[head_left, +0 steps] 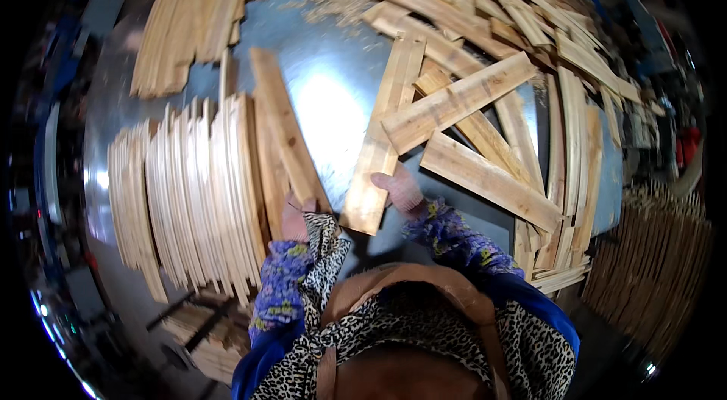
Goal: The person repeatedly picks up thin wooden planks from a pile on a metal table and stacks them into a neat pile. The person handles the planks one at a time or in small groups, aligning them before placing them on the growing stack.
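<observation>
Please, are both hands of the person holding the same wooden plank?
No, the left hand holds a darker plank, while the right hand holds a separate, paler plank farther to the right.

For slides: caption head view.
Left hand grips one board, right hand another board, between stacked boards and a loose pile.

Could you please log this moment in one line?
left hand: touching narrow brown wooden board | right hand: gripping long pale wooden plank
</observation>
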Demonstrator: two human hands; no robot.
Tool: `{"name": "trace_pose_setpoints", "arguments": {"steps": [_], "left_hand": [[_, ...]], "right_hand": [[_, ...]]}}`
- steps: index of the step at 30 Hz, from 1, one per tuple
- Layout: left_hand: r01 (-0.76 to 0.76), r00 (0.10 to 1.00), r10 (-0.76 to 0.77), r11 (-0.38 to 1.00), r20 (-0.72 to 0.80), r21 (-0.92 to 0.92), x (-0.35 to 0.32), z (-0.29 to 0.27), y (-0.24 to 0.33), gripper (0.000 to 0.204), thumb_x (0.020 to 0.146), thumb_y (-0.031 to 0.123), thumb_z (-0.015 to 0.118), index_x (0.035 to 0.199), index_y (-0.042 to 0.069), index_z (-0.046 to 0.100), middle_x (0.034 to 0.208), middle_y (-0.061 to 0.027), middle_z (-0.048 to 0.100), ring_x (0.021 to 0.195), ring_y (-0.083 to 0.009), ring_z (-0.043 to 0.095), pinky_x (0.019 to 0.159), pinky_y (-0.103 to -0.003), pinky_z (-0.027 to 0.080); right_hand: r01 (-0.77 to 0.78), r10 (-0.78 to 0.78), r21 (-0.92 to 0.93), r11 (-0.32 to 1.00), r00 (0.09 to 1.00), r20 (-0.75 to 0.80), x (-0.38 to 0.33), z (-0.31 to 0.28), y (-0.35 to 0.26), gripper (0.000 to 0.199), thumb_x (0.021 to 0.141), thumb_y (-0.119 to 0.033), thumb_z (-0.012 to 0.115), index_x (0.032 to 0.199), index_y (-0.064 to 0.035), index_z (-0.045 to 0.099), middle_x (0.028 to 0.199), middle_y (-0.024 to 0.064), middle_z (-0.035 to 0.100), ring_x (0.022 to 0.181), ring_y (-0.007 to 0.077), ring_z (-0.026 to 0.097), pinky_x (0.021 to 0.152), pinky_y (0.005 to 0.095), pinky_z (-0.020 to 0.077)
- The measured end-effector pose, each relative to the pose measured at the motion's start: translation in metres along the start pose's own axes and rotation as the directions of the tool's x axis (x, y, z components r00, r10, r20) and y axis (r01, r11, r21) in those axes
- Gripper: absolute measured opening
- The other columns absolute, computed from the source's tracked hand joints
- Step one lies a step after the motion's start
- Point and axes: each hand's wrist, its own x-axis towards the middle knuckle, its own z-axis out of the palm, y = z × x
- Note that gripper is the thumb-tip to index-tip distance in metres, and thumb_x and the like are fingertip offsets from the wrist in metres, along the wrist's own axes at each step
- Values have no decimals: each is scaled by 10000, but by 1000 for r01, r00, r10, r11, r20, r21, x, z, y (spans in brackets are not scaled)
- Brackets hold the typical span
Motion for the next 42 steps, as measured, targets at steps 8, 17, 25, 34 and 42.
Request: {"name": "trace_pose_setpoints", "arguments": {"steps": [8, 17, 25, 34, 42], "left_hand": [[119, 944, 97, 790, -314, 602, -18, -26, 0, 759, 961, 19, 628, 1648, -67, 319, 1583, -390, 498, 1459, -417, 568, 1243, -411, 446], [-135, 988, 69, 833, 141, 537, -40, -13, -5, 530, 1012, 265, 615, 1432, -46, 526, 1303, -308, 658, 1215, -478, 660, 1072, -539, 532], [-793, 592, 184, -36, 784, 608, -23, -113, -33, 634, 840, 576, 787, 1129, 11, 766, 1125, -164, 737, 1149, -352, 650, 1265, -587, 337], [-588, 804, 126, 23, 581, 808, -85, -168, 9, 209, 882, 277, 705, 777, 134, 815, 933, -96, 759, 1025, -322, 693, 1078, -530, 489], [361, 385, 11, 918, -923, 162, -145, -355, -187, 837, 1012, 422, 732, 1616, -82, 445, 1630, -317, 509, 1494, -408, 526, 1294, -445, 381]], "right_hand": [[-146, -15, -986, 74, 989, -148, -20, 33, -26, 721, 997, -319, 648, 1659, -125, 439, 1339, 268, 724, 1229, 474, 680, 1048, 525, 553], [-25, -34, -822, 569, 998, -54, 8, 62, 63, 687, 1008, -480, 681, 1583, -126, 554, 1370, 235, 736, 1285, 449, 688, 1107, 490, 530], [-147, -24, -825, 545, 981, -191, 39, 51, 96, 683, 943, -348, 799, 1461, 45, 590, 1289, 251, 760, 1185, 375, 742, 1031, 430, 583], [-79, -2, -685, 724, 993, -117, 4, 144, 142, 824, 938, -326, 867, 1569, 52, 497, 1338, 257, 738, 1227, 351, 712, 1095, 437, 538], [85, -18, -842, 532, 996, 89, 23, 210, 181, 961, 1022, -486, 755, 1678, 52, 303, 1503, 298, 628, 1394, 406, 616, 1203, 434, 454]]}}
